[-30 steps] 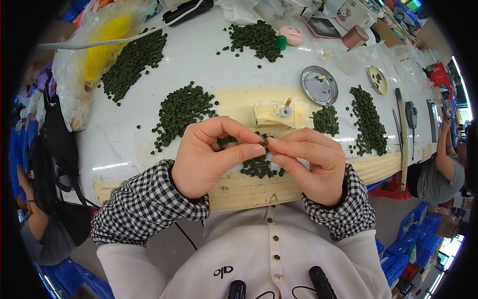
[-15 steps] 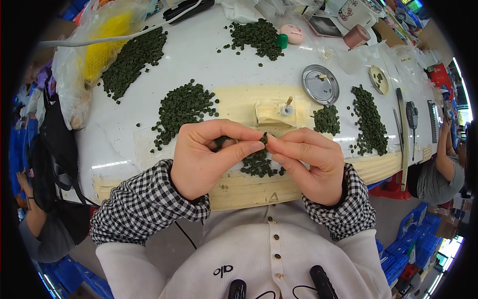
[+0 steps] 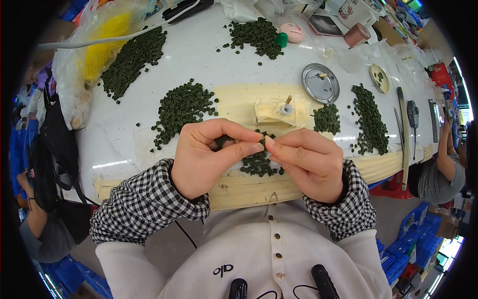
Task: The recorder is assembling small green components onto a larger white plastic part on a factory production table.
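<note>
Between the fingertips of both hands sits a small dark green piece (image 3: 262, 141), mostly covered by fingers. My left hand (image 3: 199, 157) pinches it with thumb and index finger. From the other side, my right hand (image 3: 311, 162) closes its thumb and fingers on it. Dark green shows in the gap of my left hand; whether it is held there I cannot tell. Just below the fingertips lies a small heap of green pieces (image 3: 258, 163). Beyond the hands stands a block wrapped in yellowish tape (image 3: 266, 112), with a small peg on top.
More heaps of small dark green round pieces (image 3: 184, 107) lie about the white table (image 3: 284, 70). A round metal dish (image 3: 307, 92), a small cream dish (image 3: 374, 74) and a screwdriver (image 3: 413, 117) are at right. Plastic bags (image 3: 74, 74) bulge at left. People sit on both sides.
My right fingers have shifted slightly against the small green piece, and their grip has tightened a little. My left hand has hardly moved.
</note>
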A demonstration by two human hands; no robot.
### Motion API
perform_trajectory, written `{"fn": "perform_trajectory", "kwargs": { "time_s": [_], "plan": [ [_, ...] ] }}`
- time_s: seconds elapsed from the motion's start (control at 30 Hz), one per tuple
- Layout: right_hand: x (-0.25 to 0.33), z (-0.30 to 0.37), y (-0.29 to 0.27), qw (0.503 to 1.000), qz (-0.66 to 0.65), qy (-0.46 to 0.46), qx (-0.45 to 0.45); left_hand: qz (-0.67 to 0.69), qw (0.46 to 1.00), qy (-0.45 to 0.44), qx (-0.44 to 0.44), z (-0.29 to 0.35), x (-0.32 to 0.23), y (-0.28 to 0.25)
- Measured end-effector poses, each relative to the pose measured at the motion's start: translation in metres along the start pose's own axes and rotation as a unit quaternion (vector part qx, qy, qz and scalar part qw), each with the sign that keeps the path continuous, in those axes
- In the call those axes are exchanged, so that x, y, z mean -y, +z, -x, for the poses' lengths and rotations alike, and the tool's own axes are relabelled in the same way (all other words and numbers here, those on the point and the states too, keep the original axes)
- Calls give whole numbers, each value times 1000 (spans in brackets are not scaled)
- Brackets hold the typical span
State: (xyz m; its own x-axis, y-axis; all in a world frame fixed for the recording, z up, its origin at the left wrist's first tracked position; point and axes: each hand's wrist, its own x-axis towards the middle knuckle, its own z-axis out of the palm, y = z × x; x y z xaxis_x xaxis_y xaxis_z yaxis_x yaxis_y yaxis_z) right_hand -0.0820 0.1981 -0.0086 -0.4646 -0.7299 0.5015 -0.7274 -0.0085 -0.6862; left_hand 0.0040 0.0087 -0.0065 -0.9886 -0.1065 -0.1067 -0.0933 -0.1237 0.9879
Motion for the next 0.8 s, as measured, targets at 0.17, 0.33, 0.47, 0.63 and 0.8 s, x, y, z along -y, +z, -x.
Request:
{"fn": "perform_trajectory", "kwargs": {
  "time_s": [0.17, 0.33, 0.47, 0.63, 0.8],
  "plan": [
    [7, -1, -1, 999, -23, 35, -8, 9, 1000, 25, -17, -1, -2, 2],
    [6, 0, -1, 998, -47, 43, -6, -4, 999, 32, -4, 0, -2, -1],
    [7, 0, -2, 998, -38, 46, -7, -17, 999, 36, -3, 0, -3, -1],
    [9, -8, -15, 997, 34, 60, -46, -20, 999, 40, -12, 0, -2, -1],
    [0, -31, -25, 973, 197, 64, -104, -32, 999, 15, -7, 1, -6, -2]
  ]
}}
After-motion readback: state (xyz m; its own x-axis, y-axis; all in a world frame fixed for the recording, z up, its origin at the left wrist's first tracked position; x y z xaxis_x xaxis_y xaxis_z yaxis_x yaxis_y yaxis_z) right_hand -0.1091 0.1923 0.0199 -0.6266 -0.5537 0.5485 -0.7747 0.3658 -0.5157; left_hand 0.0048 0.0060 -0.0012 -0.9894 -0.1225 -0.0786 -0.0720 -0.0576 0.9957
